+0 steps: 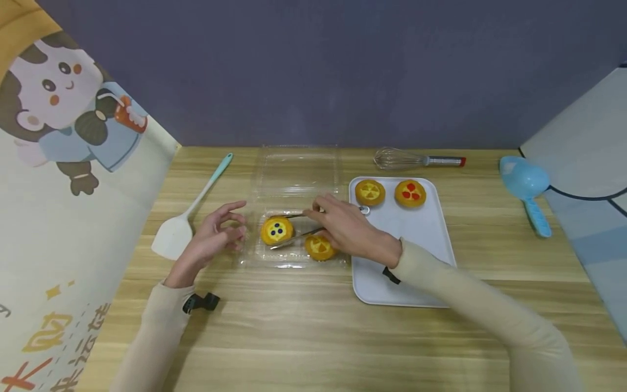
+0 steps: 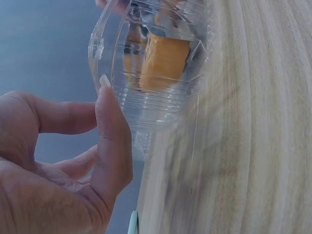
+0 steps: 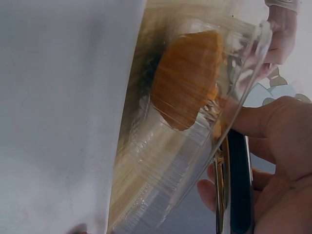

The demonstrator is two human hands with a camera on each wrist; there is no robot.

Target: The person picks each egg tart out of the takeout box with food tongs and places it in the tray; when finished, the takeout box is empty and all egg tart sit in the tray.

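Observation:
My right hand [image 1: 349,226] grips metal tongs [image 1: 293,239] with dark handle panels over the clear plastic box [image 1: 274,264]. The tong arms lie on either side of a toy egg tart with blue dots [image 1: 270,235], at the box's left. Firm contact cannot be told. A tart with yellow wedges [image 1: 319,248] sits at the box's right, partly under my right hand. My left hand [image 1: 215,234] is beside the box's left edge, fingers loosely bent and holding nothing. In the left wrist view, its thumb is close to the box rim [image 2: 95,48]; touching cannot be told.
The box's lid [image 1: 299,170] lies back behind it. A white tray [image 1: 399,283] at right bears a yellow-wedge tart [image 1: 369,193] and a red-topped tart [image 1: 410,194]. Around them lie a white spatula [image 1: 173,237], a whisk [image 1: 418,159] and a blue scoop [image 1: 526,182].

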